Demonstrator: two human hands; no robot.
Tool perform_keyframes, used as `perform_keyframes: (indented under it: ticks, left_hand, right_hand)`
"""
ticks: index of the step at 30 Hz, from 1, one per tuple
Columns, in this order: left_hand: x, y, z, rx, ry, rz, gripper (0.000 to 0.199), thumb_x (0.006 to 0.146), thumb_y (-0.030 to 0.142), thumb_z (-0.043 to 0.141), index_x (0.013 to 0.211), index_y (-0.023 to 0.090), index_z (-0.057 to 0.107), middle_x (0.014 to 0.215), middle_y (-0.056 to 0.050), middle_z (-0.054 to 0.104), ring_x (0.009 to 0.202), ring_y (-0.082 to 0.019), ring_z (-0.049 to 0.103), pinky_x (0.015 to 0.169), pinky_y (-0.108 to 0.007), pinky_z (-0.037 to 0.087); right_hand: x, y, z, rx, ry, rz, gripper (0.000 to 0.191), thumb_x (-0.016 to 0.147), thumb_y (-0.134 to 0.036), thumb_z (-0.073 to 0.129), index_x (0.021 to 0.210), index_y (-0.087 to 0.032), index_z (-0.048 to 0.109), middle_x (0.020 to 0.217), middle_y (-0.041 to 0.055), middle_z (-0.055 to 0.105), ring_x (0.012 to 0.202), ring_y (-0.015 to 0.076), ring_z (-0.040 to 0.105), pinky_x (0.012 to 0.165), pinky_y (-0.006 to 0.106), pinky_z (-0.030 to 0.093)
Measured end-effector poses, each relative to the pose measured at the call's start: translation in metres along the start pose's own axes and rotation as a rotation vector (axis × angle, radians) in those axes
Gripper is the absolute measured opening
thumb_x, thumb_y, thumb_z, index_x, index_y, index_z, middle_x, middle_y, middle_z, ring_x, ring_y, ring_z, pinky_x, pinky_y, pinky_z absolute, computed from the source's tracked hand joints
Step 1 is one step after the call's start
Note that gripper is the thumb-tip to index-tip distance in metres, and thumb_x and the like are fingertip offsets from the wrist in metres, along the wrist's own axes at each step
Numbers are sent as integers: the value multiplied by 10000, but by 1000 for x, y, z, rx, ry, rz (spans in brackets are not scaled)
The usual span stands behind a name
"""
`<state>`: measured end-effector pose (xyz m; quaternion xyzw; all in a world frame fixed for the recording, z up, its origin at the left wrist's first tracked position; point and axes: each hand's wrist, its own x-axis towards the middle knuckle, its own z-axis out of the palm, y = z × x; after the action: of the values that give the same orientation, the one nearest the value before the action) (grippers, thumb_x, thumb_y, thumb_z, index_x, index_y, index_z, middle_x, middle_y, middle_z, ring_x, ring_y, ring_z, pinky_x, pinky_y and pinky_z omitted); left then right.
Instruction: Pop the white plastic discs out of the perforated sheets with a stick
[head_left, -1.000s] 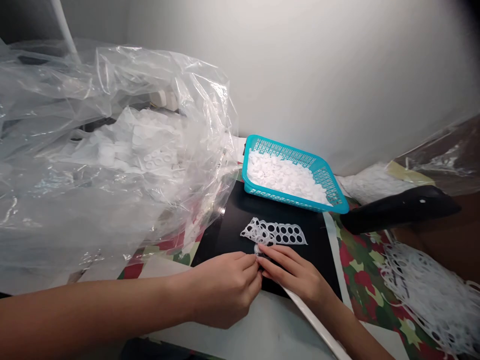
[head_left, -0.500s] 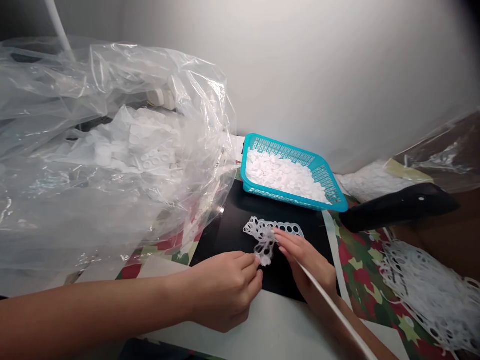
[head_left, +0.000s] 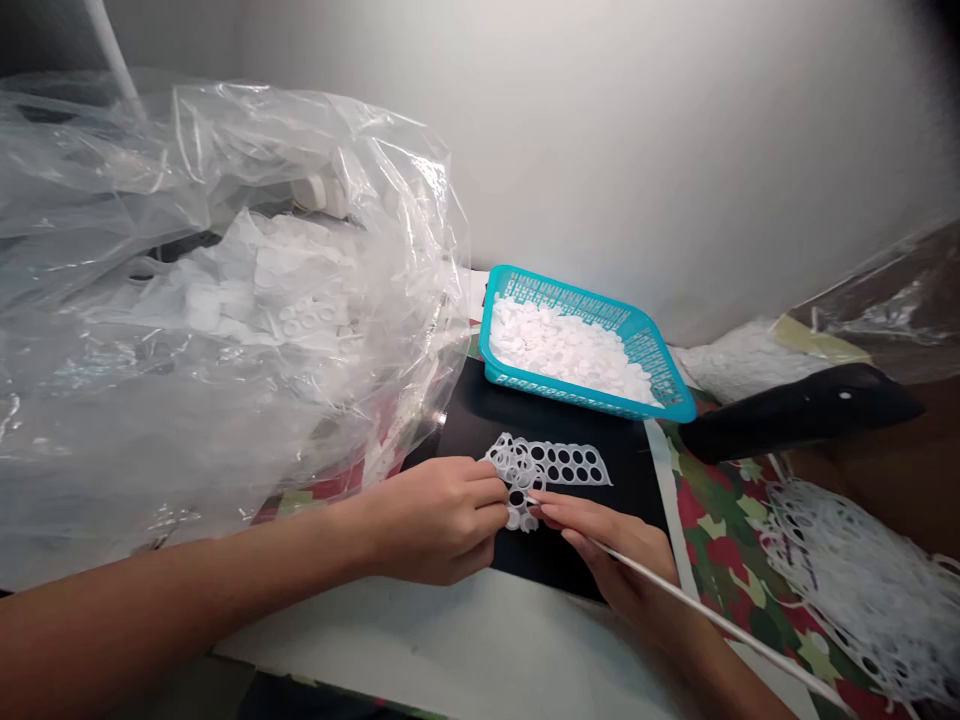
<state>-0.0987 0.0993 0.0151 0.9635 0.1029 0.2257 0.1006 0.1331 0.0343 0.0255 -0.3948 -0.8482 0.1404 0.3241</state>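
Observation:
My left hand is closed, its fingertips pinching the left edge of a translucent white plastic strip punched with round holes. The strip lies on a black board. Its right part is flat; the left part is bunched and folded, with several small white discs at its near end. My right hand is closed around a thin white stick, whose tip meets the strip near my left fingertips. Behind the strip stands a turquoise plastic basket, holding a heap of small white discs.
A large clear plastic bag with white plastic sheets fills the left side. On the right lie a black handle-like object and a pile of white perforated strips. A patterned cloth covers the table.
My left hand has shifted up and left to the folded part of the strip. My right hand has moved slightly down, and the stick's tip now shows at the strip.

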Motion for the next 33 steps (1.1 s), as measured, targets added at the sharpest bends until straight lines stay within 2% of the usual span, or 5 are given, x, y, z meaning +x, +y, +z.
perform_keyframes:
  ticks: [5, 14, 24, 28, 33]
  left_hand:
    - [-1, -5, -2, 27, 15, -4, 147, 826, 79, 492, 833, 117, 634, 754, -60, 614, 748, -190, 554, 645, -312, 436]
    - [-4, 0, -6, 91, -22, 144, 146, 809, 139, 560, 899, 114, 673, 732, -39, 591, 674, -169, 482, 629, -328, 382]
    - [-4, 1, -6, 83, -49, 132, 124, 770, 152, 599, 870, 115, 662, 722, -33, 611, 670, -165, 496, 646, -320, 395]
    - [-5, 4, -3, 67, -57, 113, 82, 740, 154, 609, 807, 129, 650, 642, -20, 577, 621, -163, 479, 602, -315, 389]
    - [-5, 6, 0, 53, -65, 80, 9, 694, 150, 607, 695, 153, 615, 601, -18, 557, 577, -162, 457, 539, -312, 380]
  right_hand:
    - [2, 0, -1, -6, -60, -14, 261, 967, -143, 457, 1157, -182, 630, 1101, 65, 734, 1004, 149, 710, 877, 208, 575]
    - [-2, 12, 14, -93, -49, -235, 201, 928, -134, 561, 1100, -136, 665, 1033, 103, 744, 1000, 178, 694, 847, 266, 605]
    - [3, 9, 10, -74, -99, -218, 211, 976, -225, 497, 1039, -155, 686, 1044, 91, 746, 1015, 169, 683, 840, 265, 610]
    - [-1, 9, 11, -132, -100, -241, 189, 959, -207, 530, 1073, -164, 675, 1053, 91, 741, 1032, 185, 677, 836, 278, 614]
    - [-10, 4, 15, -300, -153, -305, 267, 880, -112, 639, 1147, -121, 638, 1152, 136, 699, 1141, 231, 629, 940, 332, 578]
